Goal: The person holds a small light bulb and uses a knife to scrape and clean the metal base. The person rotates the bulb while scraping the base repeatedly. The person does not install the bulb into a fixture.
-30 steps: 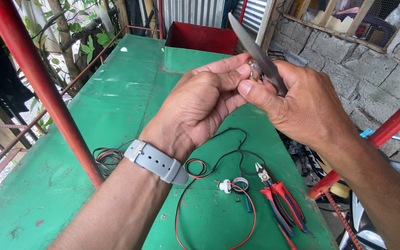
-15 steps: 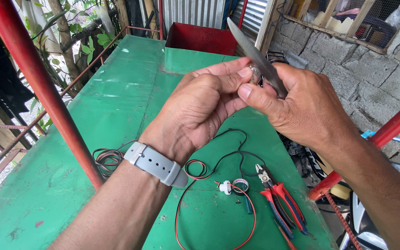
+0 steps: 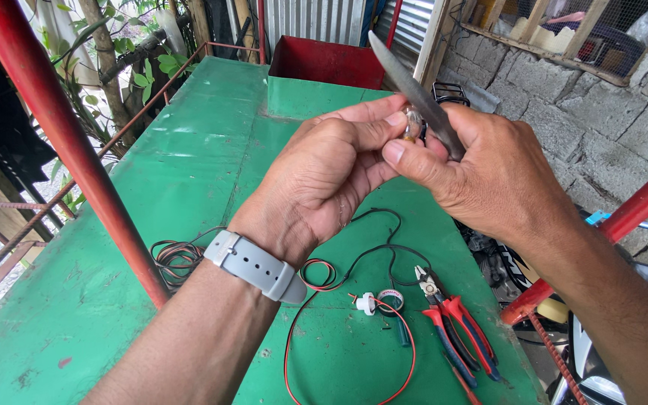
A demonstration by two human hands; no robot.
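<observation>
The left hand [image 3: 331, 176], with a grey watch [image 3: 255, 266] on its wrist, is curled narrow, thumb and fingertips pinched on a small shiny part [image 3: 412, 124] held up near the centre of the view, slightly toward 1 o'clock. The right hand [image 3: 481, 169] meets it from 3 o'clock, closed around the handle of a knife [image 3: 414, 90] whose grey blade slants up toward 11 o'clock; the right thumb presses close to the small part, and blade and part look to be touching, though what the part is stays too small to tell. Both hands hover above a green metal table [image 3: 189, 172]. On the table at 6 o'clock lie red and black wires [image 3: 320, 274] in loose loops, with a small white fitting [image 3: 365, 304] and a little roll of tape [image 3: 391, 300] just beside each other. At 5 o'clock rest red-handled pliers [image 3: 455, 330], jaws pointing toward the wires. A second coil of wire [image 3: 178, 259] sits at 8 o'clock, beside a slanting red pole [image 3: 61, 142]. A red box [image 3: 324, 64] stands at the table's far end, at 12 o'clock.
</observation>
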